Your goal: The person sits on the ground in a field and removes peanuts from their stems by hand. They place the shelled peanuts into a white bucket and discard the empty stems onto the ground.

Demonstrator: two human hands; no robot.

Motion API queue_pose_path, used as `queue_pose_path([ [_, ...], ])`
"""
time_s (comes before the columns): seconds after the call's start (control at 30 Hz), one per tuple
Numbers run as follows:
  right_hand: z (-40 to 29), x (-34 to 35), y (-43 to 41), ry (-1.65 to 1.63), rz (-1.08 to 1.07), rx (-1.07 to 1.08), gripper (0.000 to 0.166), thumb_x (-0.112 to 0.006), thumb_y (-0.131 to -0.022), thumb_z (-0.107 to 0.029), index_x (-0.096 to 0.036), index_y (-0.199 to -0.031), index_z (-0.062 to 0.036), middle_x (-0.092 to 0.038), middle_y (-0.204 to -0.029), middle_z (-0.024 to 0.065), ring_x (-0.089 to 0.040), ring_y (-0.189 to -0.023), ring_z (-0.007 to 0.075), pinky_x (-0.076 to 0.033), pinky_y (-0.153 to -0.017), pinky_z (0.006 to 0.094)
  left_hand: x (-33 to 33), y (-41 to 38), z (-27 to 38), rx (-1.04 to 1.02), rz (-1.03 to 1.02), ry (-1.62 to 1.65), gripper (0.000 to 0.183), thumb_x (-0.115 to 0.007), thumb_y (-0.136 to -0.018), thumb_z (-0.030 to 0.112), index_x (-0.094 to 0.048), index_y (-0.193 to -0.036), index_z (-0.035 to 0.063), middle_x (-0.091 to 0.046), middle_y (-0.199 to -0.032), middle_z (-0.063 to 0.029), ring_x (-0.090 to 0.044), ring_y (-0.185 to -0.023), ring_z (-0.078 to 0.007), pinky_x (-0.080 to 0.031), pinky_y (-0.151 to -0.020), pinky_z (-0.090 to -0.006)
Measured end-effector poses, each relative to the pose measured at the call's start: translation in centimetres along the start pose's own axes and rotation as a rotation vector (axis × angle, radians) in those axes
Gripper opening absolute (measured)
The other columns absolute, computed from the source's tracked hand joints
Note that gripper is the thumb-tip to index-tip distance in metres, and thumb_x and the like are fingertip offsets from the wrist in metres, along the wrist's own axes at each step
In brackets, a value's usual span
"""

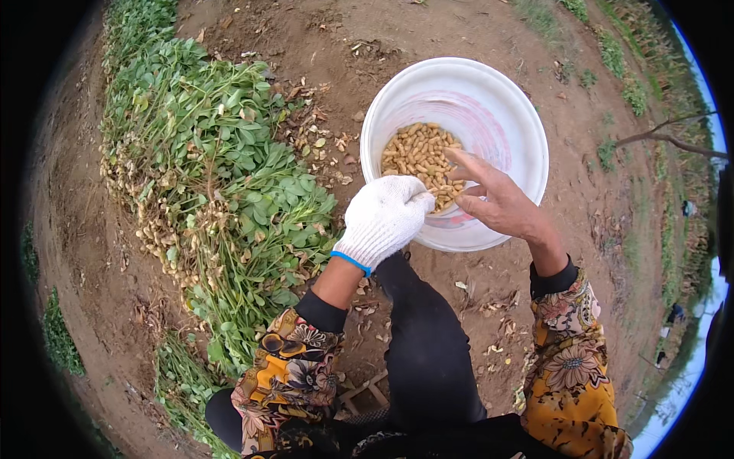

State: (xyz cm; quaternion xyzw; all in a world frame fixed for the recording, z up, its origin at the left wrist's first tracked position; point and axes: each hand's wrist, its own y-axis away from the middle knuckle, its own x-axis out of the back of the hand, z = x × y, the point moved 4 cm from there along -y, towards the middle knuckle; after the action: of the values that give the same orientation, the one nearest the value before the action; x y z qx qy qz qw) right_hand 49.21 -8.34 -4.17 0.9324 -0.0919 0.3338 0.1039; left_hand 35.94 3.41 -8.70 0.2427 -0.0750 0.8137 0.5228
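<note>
My left hand [389, 217], in a white knitted glove with a blue cuff edge, is closed over the near left rim of a large white plastic bucket [530, 172]. Peanuts in their shells [421, 150] lie at the bottom of the bucket. A small pale bit, perhaps a peanut or stem, shows at the gloved fingertips. My right hand [496, 198] is bare, over the bucket's right side, with fingers spread and nothing visible in it. To the left lies a long heap of pulled peanut plants [246, 172], with pods [157, 235] on their roots at the heap's left side.
Brown soil [321, 34] with dry leaves and shell bits surrounds the bucket. My dark-clad leg [430, 344] stands just below it. Part of a small frame [367, 396] shows beside the leg. A bare branch [665, 136] and low green plants lie at the far right.
</note>
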Motion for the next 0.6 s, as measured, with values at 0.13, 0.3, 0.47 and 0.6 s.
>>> queue_pose_path([
  [0.13, -0.2, -3.4, -1.2, -0.120, -0.191, 0.056, 0.043, -0.056, -0.091, -0.015, -0.048, -0.130, 0.0007, -0.060, -0.115, 0.0195, -0.060, -0.105, 0.0288, -0.045, -0.092, 0.0390, -0.2, 0.5, -0.9, -0.035, -0.005, 0.024, 0.029, -0.056, -0.085, 0.028, -0.069, -0.090, 0.0027, -0.066, -0.079, -0.0173, -0.066, -0.077, -0.0307, -0.050, -0.071, -0.0382],
  [0.3, -0.7, -5.1, -0.9, -0.066, -0.400, -0.016, 0.024, -0.049, -0.097, -0.017, -0.057, -0.112, 0.0001, -0.063, -0.087, 0.0147, -0.062, -0.082, 0.0277, -0.047, -0.074, 0.0398, 0.8, 2.0, -1.8, -0.030, -0.186, 0.023, 0.027, -0.059, -0.085, 0.027, -0.069, -0.089, 0.0019, -0.066, -0.076, -0.0158, -0.065, -0.068, -0.0251, -0.050, -0.066, -0.0341],
  [0.47, -4.2, -5.3, -0.6, -0.126, -0.714, 0.147, 0.022, -0.046, -0.098, -0.021, -0.056, -0.101, -0.0018, -0.058, -0.078, 0.0182, -0.060, -0.082, 0.0357, -0.045, -0.072, 0.0436, 2.6, 6.8, -0.1, -0.174, -0.320, -0.011, 0.017, -0.064, -0.084, 0.023, -0.069, -0.088, 0.0070, -0.064, -0.069, -0.0112, -0.064, -0.061, -0.0260, -0.052, -0.060, -0.0339],
  [0.6, -0.1, -3.6, -2.4, 0.495, -0.710, -0.015, 0.022, -0.048, -0.097, -0.023, -0.057, -0.103, -0.0038, -0.060, -0.076, 0.0200, -0.061, -0.078, 0.0376, -0.046, -0.070, 0.0457, 5.9, 9.7, 0.7, -0.280, -0.315, -0.102, 0.010, -0.068, -0.080, 0.020, -0.069, -0.079, 0.0103, -0.064, -0.068, -0.0086, -0.063, -0.060, -0.0278, -0.049, -0.052, -0.0320],
])
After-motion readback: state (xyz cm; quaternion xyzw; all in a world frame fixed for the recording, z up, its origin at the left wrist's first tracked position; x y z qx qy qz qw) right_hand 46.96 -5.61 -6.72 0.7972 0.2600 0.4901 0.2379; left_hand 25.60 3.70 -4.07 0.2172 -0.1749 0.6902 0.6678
